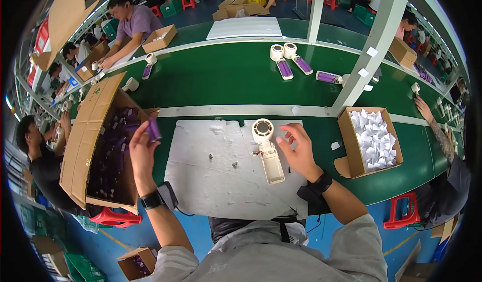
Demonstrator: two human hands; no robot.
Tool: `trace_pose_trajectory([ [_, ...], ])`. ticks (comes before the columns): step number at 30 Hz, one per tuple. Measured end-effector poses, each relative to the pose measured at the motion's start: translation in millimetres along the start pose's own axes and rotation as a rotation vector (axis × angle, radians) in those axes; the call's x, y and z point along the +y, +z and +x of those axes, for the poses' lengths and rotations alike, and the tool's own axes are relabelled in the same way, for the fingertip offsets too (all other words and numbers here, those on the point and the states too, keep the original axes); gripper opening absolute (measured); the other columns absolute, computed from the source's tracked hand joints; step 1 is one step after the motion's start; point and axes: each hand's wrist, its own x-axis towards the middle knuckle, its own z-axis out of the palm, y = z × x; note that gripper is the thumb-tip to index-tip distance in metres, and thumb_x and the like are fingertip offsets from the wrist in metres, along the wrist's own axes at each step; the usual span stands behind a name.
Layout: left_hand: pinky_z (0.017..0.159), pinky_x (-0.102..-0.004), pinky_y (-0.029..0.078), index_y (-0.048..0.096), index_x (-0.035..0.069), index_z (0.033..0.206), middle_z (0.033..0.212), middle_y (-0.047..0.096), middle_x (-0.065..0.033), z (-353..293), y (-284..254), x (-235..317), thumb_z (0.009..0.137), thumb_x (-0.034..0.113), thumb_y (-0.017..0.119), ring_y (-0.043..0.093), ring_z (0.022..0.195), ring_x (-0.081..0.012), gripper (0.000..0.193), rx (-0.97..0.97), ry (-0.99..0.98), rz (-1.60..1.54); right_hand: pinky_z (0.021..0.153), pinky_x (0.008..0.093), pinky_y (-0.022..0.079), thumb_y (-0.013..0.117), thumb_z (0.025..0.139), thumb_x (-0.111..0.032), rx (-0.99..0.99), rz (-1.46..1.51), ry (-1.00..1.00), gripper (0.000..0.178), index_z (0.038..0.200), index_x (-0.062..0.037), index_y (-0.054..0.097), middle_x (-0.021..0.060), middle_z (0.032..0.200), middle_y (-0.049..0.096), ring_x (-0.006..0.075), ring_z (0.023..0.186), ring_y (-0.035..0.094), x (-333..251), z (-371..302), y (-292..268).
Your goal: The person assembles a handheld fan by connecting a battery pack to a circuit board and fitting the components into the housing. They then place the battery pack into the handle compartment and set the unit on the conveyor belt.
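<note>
My left hand (142,154) is closed around a purple cylindrical battery pack (153,130), just beside the open cardboard box (93,131) heaped with more purple packs. On the grey-white foam pad (201,181) lies a cream handheld fan (272,167), its round head pointing away from me and its handle open like a hollow tray. A bit of reddish wiring (257,153) shows at the neck. My right hand (300,152) hovers just right of the fan, fingers apart and slightly curled, with nothing visible in it.
A cardboard box (346,131) full of small white paper pieces stands at the right. Beyond a white rail (241,110), fans with purple packs (284,69) lie on the green belt (216,76). A white post (371,41) rises at right. Co-workers (135,23) sit around.
</note>
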Motion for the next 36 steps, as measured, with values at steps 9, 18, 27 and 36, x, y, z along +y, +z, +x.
trace_pose_trajectory([
  [9, 0.083, -0.0379, 0.052, 0.05, 0.007, 0.13, 0.13, 0.047, -0.0172, -126.0, 195.5, 13.4, 0.079, 0.006, 0.072, 0.061, 0.1, -0.0287, 0.055, -0.813, 0.52, 0.427, 0.064, 0.0238, 0.045, 0.063, 0.09, -0.011, -0.022, 0.97, 0.294, 0.025, 0.111, -0.0015, 0.055, 0.0019, 0.086, 0.058, 0.009, 0.072, 0.053, -21.1, -7.4, -3.3],
  [18, 0.081, -0.0317, 0.052, 0.055, 0.012, 0.124, 0.115, 0.051, -0.0135, -106.3, 188.7, -45.0, 0.075, 0.008, 0.078, 0.061, 0.095, -0.0283, 0.055, -0.83, 0.32, 0.717, 0.06, 0.0238, 0.04, 0.071, 0.083, -0.015, -0.07, 0.301, 0.242, 0.027, 0.097, -0.0054, 0.05, 0.0001, 0.08, 0.052, 0.0078, 0.065, 0.044, -20.7, -8.7, 3.5],
  [27, 0.059, -0.028, 0.046, 0.06, 0.009, 0.11, 0.081, 0.061, -0.0058, -63.1, 189.7, -58.3, 0.079, 0.007, 0.076, 0.056, 0.065, -0.0136, 0.035, -1.017, 0.269, 0.479, 0.07, 0.0356, 0.049, 0.072, 0.078, -0.007, -0.147, 0.131, 0.186, 0.034, 0.103, -0.0036, 0.05, 0.0134, 0.092, 0.057, 0.0304, 0.08, 0.059, -17.1, -7.6, 6.9],
  [36, 0.06, -0.0263, 0.049, 0.064, 0.005, 0.097, 0.078, 0.065, -0.0065, -71.3, 191.2, -60.1, 0.082, 0.004, 0.071, 0.057, 0.064, -0.0111, 0.016, -0.809, 0.105, 0.41, 0.07, 0.0323, 0.048, 0.072, 0.078, -0.003, -0.101, 0.021, 0.056, 0.03, 0.1, -0.0024, 0.052, 0.0108, 0.094, 0.058, 0.0259, 0.079, 0.059, -13.5, -7.7, 10.8],
])
